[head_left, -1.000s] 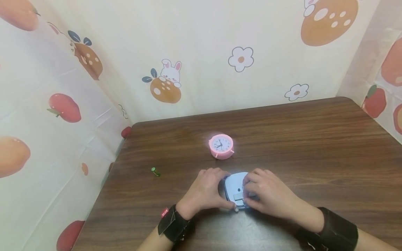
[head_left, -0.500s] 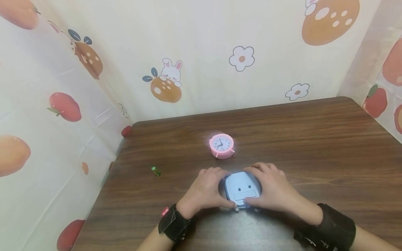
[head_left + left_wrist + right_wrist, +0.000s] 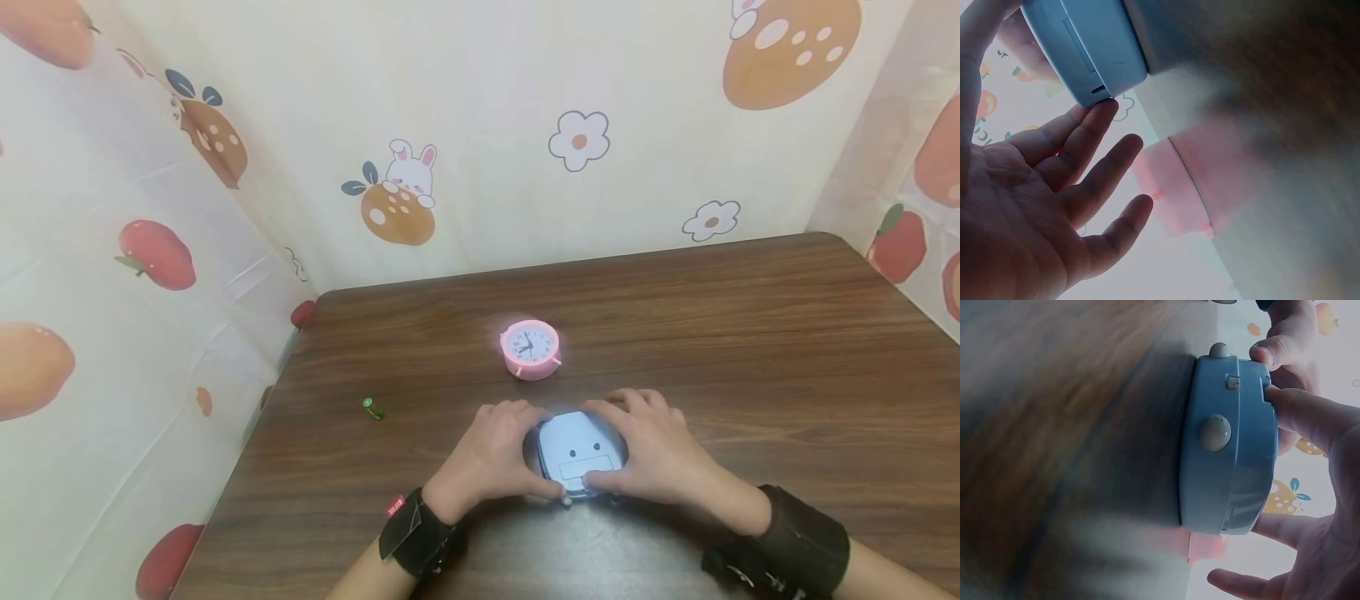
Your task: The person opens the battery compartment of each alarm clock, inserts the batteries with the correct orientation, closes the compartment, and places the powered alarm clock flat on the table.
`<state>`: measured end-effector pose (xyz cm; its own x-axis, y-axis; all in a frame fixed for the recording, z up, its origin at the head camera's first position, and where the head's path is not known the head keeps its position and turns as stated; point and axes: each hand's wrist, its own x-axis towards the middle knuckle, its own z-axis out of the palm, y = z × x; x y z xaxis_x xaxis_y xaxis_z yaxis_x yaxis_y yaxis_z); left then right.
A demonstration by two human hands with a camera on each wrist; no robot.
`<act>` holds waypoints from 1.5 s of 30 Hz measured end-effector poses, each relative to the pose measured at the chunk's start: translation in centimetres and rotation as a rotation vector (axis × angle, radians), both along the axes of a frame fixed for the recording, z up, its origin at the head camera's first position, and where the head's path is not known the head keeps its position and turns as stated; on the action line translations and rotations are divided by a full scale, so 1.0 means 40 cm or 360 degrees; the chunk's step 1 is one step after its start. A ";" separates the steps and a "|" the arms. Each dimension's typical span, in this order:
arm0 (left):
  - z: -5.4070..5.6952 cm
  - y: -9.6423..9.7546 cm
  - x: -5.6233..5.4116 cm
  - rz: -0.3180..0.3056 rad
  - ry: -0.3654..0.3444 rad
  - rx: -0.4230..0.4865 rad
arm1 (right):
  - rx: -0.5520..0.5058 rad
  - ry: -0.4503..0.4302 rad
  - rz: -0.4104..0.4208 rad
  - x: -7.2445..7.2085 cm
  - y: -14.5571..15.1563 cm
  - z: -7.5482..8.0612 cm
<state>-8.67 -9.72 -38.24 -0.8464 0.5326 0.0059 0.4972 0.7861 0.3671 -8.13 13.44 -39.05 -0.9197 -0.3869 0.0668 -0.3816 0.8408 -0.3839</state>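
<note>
A light blue alarm clock point(image 3: 577, 437) lies back side up on the table, showing two dark knobs and a rectangular battery cover point(image 3: 587, 467). My left hand point(image 3: 498, 454) grips its left side, thumb at the near corner and fingers at the far edge. On the right side my right hand point(image 3: 652, 454) holds it, with the thumb pressing the tab at the near edge of the battery cover. Round white feet point(image 3: 1215, 432) and a small switch point(image 3: 1233, 382) show in the right wrist view. The clock's face is hidden underneath.
A round pink alarm clock point(image 3: 530, 350) lies face up beyond the blue one. To the left, a small green battery point(image 3: 373, 408) lies on the brown wooden table point(image 3: 712, 333). A patterned curtain point(image 3: 487, 125) hangs behind and along both sides.
My right hand's fingers have moved off the back of the blue clock to its far right edge, uncovering the second knob and the whole battery cover. The left hand stays in place.
</note>
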 end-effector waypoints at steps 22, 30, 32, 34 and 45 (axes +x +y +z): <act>0.005 0.002 0.000 0.0019 -0.0049 0.0013 | -0.0164 -0.0228 -0.0038 -0.015 -0.006 0.011; 0.002 0.001 -0.001 0.0024 -0.0046 0.0013 | -0.0146 -0.0164 0.0049 -0.013 0.005 0.005; 0.002 0.001 -0.002 0.0026 -0.0057 0.0010 | -0.0132 -0.0154 0.0108 -0.015 0.014 0.008; 0.002 0.001 -0.002 0.0031 -0.0065 0.0012 | -0.0117 -0.0145 0.0168 -0.019 0.025 0.013; 0.003 0.003 -0.004 0.0040 -0.0085 0.0021 | -0.0206 -0.0255 0.0207 -0.043 0.049 0.015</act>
<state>-8.82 -9.61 -38.13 -0.8589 0.5111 -0.0325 0.4567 0.7932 0.4029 -9.87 15.41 -38.45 -0.8655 -0.5005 -0.0191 -0.4090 0.7284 -0.5497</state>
